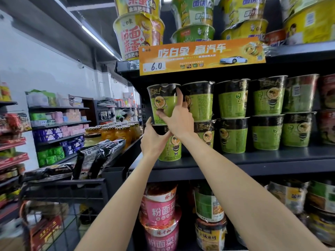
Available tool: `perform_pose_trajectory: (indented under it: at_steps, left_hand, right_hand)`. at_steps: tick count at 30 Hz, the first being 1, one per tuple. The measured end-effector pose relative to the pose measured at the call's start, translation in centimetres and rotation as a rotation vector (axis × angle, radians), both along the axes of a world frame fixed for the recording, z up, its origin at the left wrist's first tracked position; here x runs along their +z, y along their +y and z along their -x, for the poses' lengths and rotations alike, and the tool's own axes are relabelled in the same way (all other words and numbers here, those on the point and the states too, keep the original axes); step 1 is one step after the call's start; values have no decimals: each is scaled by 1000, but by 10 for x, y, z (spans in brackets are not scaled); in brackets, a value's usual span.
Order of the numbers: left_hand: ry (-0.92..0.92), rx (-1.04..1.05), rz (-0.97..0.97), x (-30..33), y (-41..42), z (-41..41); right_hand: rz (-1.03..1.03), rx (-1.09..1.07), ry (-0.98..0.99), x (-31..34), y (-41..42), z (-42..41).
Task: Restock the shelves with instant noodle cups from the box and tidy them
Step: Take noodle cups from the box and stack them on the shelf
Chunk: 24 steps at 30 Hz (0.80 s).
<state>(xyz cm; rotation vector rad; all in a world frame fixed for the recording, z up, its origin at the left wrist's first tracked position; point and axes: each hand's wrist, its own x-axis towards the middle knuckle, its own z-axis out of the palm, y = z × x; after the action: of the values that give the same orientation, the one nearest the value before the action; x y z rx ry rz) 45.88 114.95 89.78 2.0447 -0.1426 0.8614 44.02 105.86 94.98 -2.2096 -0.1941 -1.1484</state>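
Dark shop shelf [253, 161]; green noodle cups [233, 98]

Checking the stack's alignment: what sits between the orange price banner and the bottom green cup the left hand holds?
Head view: the top green cup, gripped by the right hand.

Two bare forearms, sleeveless, no rings or watch
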Motion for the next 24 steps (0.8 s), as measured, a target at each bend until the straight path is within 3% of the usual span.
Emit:
perform_pose_trajectory:
  at_steps: [5,9,14,17,21,24]
  left_hand:
    - [-48,-20,-22,0,7,22]
    - [-281,45,-84,-15,-6,68]
    - [-637,-214,-119,-50,-76,123]
    - [-743,-323,-199,-93,-141,151]
    - [-607,-520,-338,-177,-246,201]
    - [-226,-679,-520,-257,-334,241]
  right_hand:
    - [8,39,-36,-6,-12,16]
    - [-4,114,-251,-36,-49,56]
    - [126,39,-473,-102,-138,113]
    - [204,-55,-537,-161,-213,161]
    - [223,-134,-334,-259,-325,248]
    - [222,-244,11,-335,-406,322]
